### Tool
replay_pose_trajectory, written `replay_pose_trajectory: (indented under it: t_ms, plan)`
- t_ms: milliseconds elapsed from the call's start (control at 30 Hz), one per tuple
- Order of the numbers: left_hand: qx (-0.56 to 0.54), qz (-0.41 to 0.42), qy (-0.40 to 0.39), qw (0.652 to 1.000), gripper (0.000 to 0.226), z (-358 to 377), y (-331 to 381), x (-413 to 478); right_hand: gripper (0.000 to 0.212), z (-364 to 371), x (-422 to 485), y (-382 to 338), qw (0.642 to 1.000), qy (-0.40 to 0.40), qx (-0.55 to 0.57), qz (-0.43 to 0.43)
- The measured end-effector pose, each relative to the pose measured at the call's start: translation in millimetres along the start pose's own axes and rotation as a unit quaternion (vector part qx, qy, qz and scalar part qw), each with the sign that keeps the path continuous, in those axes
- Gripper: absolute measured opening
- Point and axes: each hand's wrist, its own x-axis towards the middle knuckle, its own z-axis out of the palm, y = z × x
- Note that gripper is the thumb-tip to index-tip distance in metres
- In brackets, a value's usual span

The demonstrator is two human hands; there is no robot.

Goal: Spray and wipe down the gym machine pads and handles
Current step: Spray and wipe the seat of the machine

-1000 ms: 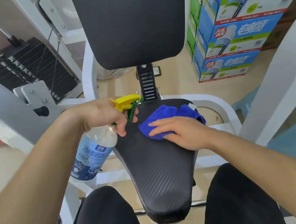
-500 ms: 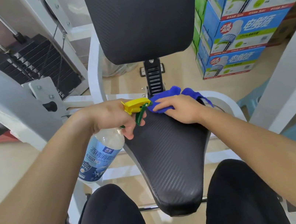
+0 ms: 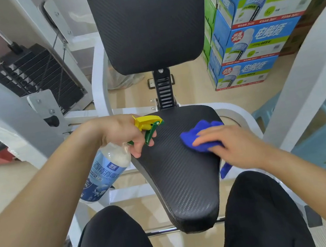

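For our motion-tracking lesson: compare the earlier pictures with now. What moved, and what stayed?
The right hand swept the blue cloth from the seat pad's far end back toward the person, to its right side, where a cloth corner overhangs the edge. The left hand still holds the spray bottle by the pad's left edge.

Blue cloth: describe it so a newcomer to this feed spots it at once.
Find the black textured seat pad of the white-framed gym machine, below the black back pad. On its right side, the right hand presses a crumpled blue cloth. It alone is soft and lies on the pad; the clear spray bottle, yellow-topped, hangs in the left hand.
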Motion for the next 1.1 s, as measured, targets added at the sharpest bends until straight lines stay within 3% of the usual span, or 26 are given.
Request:
replay_pose_trajectory:
  t_ms: [67, 167, 367, 500, 567, 667, 767, 967, 1100]
  plan:
    - [0.005, -0.014, -0.010, 1.000, 0.063, -1, 5, 5, 0.040, -1, 3, 18, 0.992, 0.081, 0.000, 0.095]
    - [0.029, -0.024, -0.016, 0.999, 0.061, -4, 15, 12, 0.038, -2, 3, 38, 0.966, 0.137, 0.084, 0.204]
    - [0.055, -0.042, 0.000, 0.998, 0.042, -7, 35, 31, 0.035, -4, -3, 53, 0.903, 0.257, 0.251, 0.234]
    - [0.077, -0.087, -0.005, 0.993, 0.029, -6, 43, 39, 0.033, -10, 1, 45, 0.875, 0.305, 0.320, 0.198]
    - [0.072, -0.096, 0.002, 0.993, 0.029, -6, 41, 38, 0.036, -13, 10, 40, 0.898, 0.278, 0.305, 0.155]
    - [0.040, -0.078, 0.022, 0.996, 0.037, -9, 32, 32, 0.035, -8, 37, 25, 0.951, 0.156, 0.250, 0.091]
    - [0.011, -0.064, 0.020, 0.998, 0.039, -12, 21, 26, 0.033, 8, 75, 20, 0.990, 0.049, 0.121, 0.053]
    - [-0.011, -0.058, 0.020, 0.998, 0.041, -18, 8, 23, 0.034, 15, 144, 5, 0.995, 0.036, 0.048, 0.080]
    - [0.002, -0.049, 0.024, 0.999, 0.048, -19, 5, 16, 0.028, 35, 124, -34, 0.999, -0.023, 0.023, -0.002]
